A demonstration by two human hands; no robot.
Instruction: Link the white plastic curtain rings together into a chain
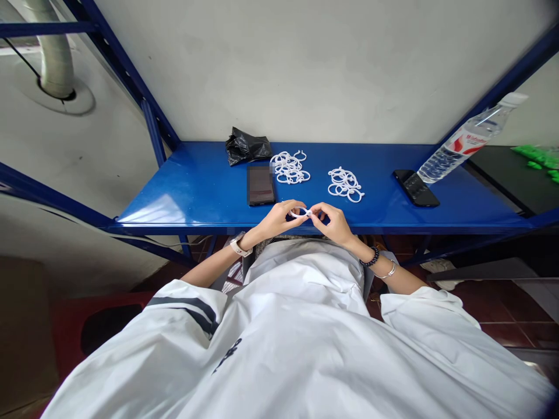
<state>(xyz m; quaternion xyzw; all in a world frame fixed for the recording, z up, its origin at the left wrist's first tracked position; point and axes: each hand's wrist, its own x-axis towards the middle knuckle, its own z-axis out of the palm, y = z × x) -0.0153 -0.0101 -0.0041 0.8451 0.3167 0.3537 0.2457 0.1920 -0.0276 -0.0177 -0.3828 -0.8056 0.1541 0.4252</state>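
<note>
Between my two hands, at the front edge of the blue table, is a white plastic ring. My left hand is closed around its left side. The fingertips of my right hand pinch the ring's right end, where a small knob or joint shows; its detail is too small to make out. Just beyond my left hand lies a loose pile of white rings, some with a gap in them. A second, smaller pile of white rings lies beyond my right hand.
A dark phone lies left of the larger pile, with a crumpled black plastic bag behind it. To the right are another black phone and a water bottle. Green items lie at the far right. Blue frame posts flank the table.
</note>
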